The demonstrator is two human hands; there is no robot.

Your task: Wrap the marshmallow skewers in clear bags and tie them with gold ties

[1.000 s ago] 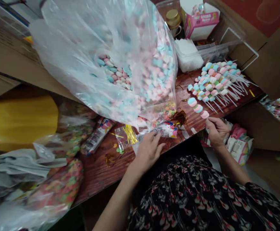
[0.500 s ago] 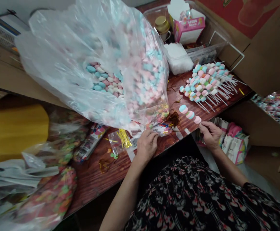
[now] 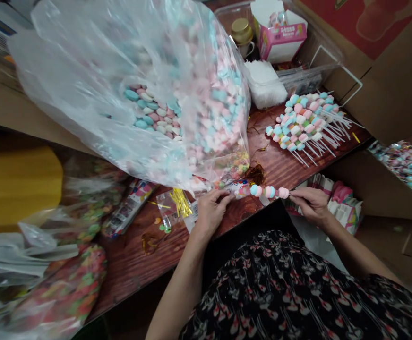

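Marshmallow skewer [image 3: 269, 191], level, tip pointing left, right hand [image 3: 310, 205] pinching its stick, left hand [image 3: 211, 212] spread just beside

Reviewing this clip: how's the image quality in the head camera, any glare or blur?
Head view: the marshmallow skewer looks fairly sharp; the clear plastic bag throws white glare across its folds, veiling the candy inside; overall light is dim and warm, and the wide lens appears to stretch the frame's edges.

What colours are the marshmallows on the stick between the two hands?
The marshmallows are pastel blue and pink, as the head view shows.
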